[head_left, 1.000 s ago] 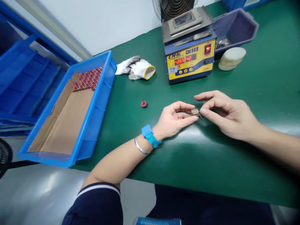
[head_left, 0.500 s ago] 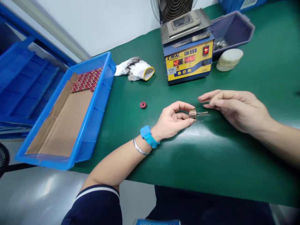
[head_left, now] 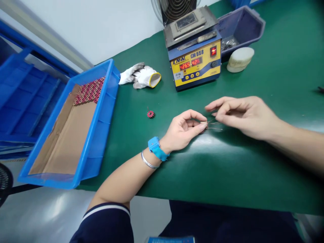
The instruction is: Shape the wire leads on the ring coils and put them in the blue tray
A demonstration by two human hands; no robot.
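My left hand [head_left: 186, 130] grips a small copper-wound coil [head_left: 204, 125] between thumb and fingers, a little above the green tabletop. Thin wire leads [head_left: 215, 128] stick out of the coil to the right and are spread apart. My right hand [head_left: 246, 114] is at these leads, its thumb and a finger closed around the end of one upper lead; the exact contact is small and partly hidden. The index finger reaches out above the wires. A red and black wound coil [head_left: 151, 114] lies on the table left of my left hand.
A blue tray [head_left: 97, 135] lined with cardboard holds several red coils at the left. White gloves [head_left: 143, 76] lie beside it. Behind my hands stand a yellow-fronted CM558 heating unit [head_left: 194, 64], a grey bin [head_left: 243, 28], a pale round block [head_left: 240, 59] and a fan [head_left: 178, 8].
My right hand has come closer to the coil and its fingers have reached the leads. The leads, close together before, are now splayed. The coil has turned slightly in my left hand.
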